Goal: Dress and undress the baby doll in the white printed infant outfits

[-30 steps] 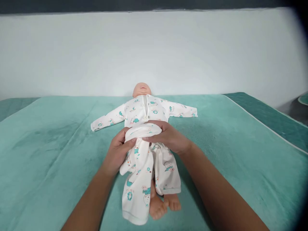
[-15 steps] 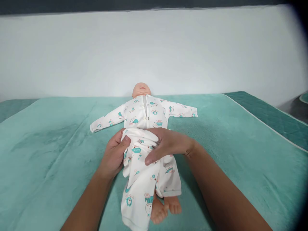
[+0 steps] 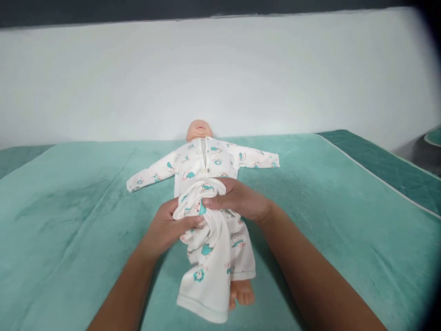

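A baby doll (image 3: 199, 130) lies on its back, head away from me, in a white printed long-sleeved top (image 3: 188, 161) with its arms spread. White printed baby pants (image 3: 206, 280) are bunched around its hips and legs. My left hand (image 3: 168, 230) is closed on the bunched cloth at the left side, thumb on top. My right hand (image 3: 237, 200) grips the waist part from the right, thumb pressed over the front. One bare foot (image 3: 241, 293) shows below the right pant leg; the left leg's hem covers the other foot.
A green plush sheet (image 3: 86, 220) spreads under the doll. At the right is a darker green quilted edge (image 3: 382, 170) with white piping. Behind the doll's head rises a white wall (image 3: 220, 78).
My left hand has shifted lower and further in, my right thumb has moved up, and the cloth is bunched differently. The left pant leg has swung right, hiding one foot.
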Tool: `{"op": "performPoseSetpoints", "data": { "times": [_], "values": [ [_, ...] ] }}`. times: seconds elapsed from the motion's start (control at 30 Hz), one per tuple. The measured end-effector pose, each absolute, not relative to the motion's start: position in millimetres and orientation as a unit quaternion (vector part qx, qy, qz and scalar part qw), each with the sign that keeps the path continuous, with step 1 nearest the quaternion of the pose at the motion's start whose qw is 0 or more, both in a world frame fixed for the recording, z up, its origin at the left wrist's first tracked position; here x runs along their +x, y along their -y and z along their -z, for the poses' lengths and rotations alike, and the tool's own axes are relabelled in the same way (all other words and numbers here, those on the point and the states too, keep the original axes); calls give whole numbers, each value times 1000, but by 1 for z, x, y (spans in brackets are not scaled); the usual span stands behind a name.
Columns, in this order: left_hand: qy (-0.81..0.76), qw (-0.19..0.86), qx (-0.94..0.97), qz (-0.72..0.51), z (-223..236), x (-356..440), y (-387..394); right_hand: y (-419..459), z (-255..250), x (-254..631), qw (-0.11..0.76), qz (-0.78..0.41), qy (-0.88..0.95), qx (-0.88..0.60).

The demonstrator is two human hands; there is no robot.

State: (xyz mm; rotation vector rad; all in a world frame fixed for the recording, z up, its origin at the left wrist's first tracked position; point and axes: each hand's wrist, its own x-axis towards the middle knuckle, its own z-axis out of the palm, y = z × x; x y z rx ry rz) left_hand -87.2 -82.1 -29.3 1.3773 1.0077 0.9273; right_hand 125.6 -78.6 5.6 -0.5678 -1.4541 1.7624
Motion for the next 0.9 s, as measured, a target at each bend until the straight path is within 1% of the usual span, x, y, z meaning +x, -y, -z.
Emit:
{"op": "performPoseSetpoints", "data": {
  "times": [0.07,0.13,0.23,0.3,0.4,0.57,0.63,0.7,0.83,0.9],
  "values": [
    [-416,578,536,-453,33,-84,81,79,-9,124,358,-675,599,-240],
    [-397,585,503,-497,36,-81,80,79,-15,125,305,-649,649,-253],
    [-391,582,495,-513,35,-78,78,78,-21,126,234,-601,725,-243],
    [-397,574,498,-514,34,-77,78,78,-21,126,221,-573,752,-241],
    [-400,563,513,-509,32,-76,77,80,-16,124,252,-549,749,-272],
    [-405,551,552,-476,36,-81,76,83,-5,116,387,-570,661,-297],
    [-399,549,567,-467,39,-85,75,82,-2,114,428,-576,631,-296],
    [-373,562,584,-451,40,-90,74,81,-1,114,443,-581,615,-297],
    [-361,597,591,-405,38,-95,73,80,-1,114,433,-597,602,-307],
    [-354,616,565,-421,35,-91,74,80,-1,113,422,-604,604,-306]
  ]
}}
